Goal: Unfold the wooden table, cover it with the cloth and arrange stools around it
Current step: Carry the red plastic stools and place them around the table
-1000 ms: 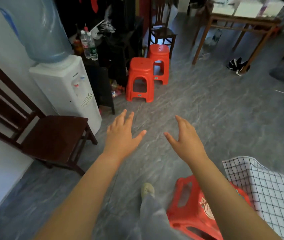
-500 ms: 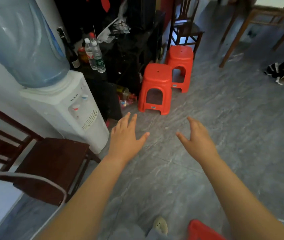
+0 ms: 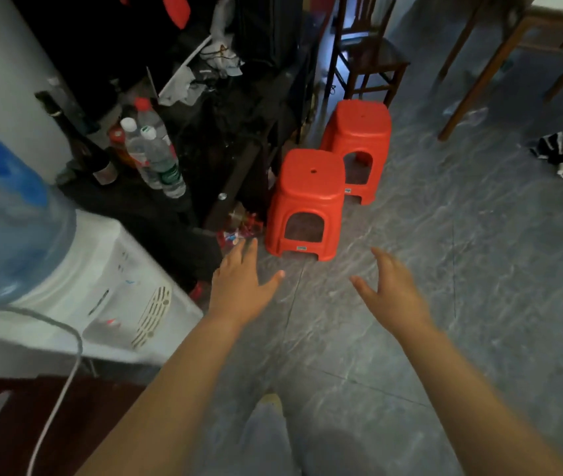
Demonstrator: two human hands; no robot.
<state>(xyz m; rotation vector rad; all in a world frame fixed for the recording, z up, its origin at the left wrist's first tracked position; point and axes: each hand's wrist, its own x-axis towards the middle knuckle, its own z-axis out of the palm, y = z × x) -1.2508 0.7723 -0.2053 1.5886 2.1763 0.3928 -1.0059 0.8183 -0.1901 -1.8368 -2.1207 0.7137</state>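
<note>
Two red plastic stools stand on the grey floor ahead, the near stool (image 3: 307, 197) in front of the far stool (image 3: 359, 139). Both my arms reach forward toward them. My left hand (image 3: 242, 286) hovers just short of the near stool's lower left corner, fingers straight and spread, holding nothing. My right hand (image 3: 393, 290) is level with it on the right, fingers relaxed, palm turned inward, also holding nothing. Neither hand touches a stool. The cloth-covered table is out of view.
A white water dispenser (image 3: 101, 297) with a blue bottle stands at the left, a dark chair (image 3: 33, 424) below it. A black cluttered shelf (image 3: 211, 139) with bottles borders the stools. A wooden chair (image 3: 369, 60) and a wooden table's legs (image 3: 479, 73) stand behind.
I have walked toward the two stools, which now look larger and closer. The checked cloth and the red stool at the lower right have left the view. Both hands stay open and outstretched.
</note>
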